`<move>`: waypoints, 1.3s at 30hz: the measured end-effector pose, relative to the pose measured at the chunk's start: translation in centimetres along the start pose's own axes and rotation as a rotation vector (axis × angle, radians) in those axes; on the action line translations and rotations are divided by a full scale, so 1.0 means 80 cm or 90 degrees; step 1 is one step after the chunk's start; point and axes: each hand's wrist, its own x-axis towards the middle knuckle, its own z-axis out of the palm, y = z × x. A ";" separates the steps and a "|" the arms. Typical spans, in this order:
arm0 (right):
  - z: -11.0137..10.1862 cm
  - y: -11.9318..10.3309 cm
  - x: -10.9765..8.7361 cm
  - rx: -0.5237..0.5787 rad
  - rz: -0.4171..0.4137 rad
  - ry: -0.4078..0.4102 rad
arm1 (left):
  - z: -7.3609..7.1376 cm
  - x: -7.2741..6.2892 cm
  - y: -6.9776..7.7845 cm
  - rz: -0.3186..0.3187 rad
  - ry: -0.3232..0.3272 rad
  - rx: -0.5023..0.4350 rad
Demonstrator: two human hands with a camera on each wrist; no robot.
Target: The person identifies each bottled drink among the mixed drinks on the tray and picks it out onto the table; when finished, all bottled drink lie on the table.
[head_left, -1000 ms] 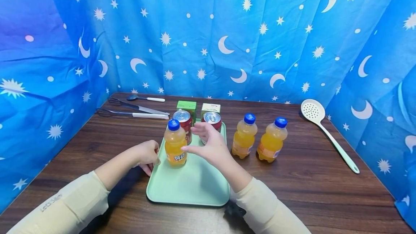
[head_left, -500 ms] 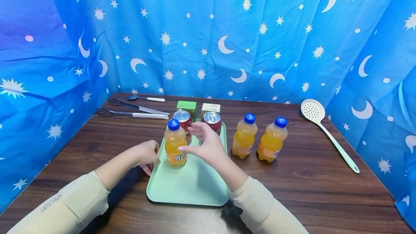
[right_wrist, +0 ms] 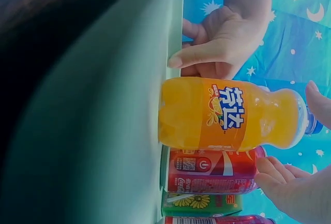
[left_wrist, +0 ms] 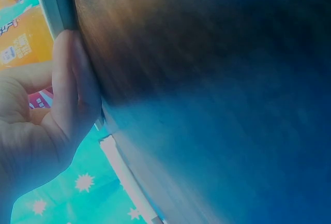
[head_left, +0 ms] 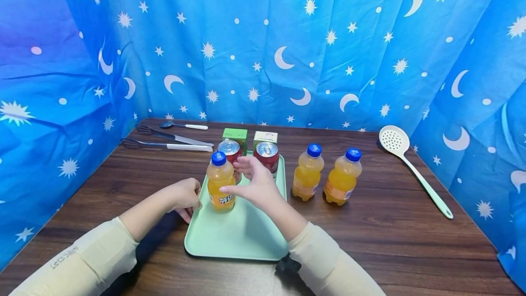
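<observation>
On the left side of a pale green tray (head_left: 234, 243) stands an orange soda bottle (head_left: 220, 184) with a blue cap. My left hand (head_left: 185, 197) grips the tray's left rim, its thumb on top and fingers curled at the outer side, as the right wrist view shows. My right hand (head_left: 260, 185) is beside the bottle, thumb and fingers spread apart, holding nothing. Whether the thumb touches the bottle I cannot tell. Behind are two red soda cans, one left (head_left: 229, 148) and partly hidden by the bottle, one right (head_left: 268, 155).
A green box (head_left: 235, 135) and a whitish box (head_left: 265, 138) stand behind the cans. Two more orange soda bottles, nearer (head_left: 307, 175) and farther right (head_left: 343, 179), stand right of the tray. A skimmer (head_left: 395, 140) lies at right; utensils with pale handles (head_left: 189, 147) lie back left.
My right hand has drifted slightly left, closer to the bottle. The left hand stays on the tray's rim, and the bottle has not moved.
</observation>
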 end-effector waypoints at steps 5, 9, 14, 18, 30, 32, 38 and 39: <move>0.002 0.001 0.001 -0.003 0.004 -0.003 | 0.000 -0.002 0.001 0.001 -0.001 0.002; 0.003 0.001 0.000 -0.001 0.008 -0.006 | 0.000 -0.002 0.003 -0.002 -0.002 0.002; 0.006 -0.002 -0.001 0.002 0.019 -0.013 | -0.002 -0.003 0.003 -0.003 -0.008 -0.005; 0.006 -0.004 -0.002 0.005 0.020 -0.015 | -0.001 -0.003 0.002 0.002 0.000 -0.010; 0.006 -0.009 0.001 0.006 0.007 -0.006 | 0.001 -0.001 0.000 0.003 0.003 -0.003; 0.007 -0.010 0.002 0.007 0.009 -0.007 | 0.001 0.000 -0.001 0.001 0.003 -0.005; 0.008 -0.013 0.004 -0.009 0.009 -0.006 | 0.000 0.000 0.000 -0.007 0.003 -0.007; 0.008 -0.014 0.004 -0.012 0.010 -0.005 | 0.000 0.000 0.000 -0.007 0.003 -0.007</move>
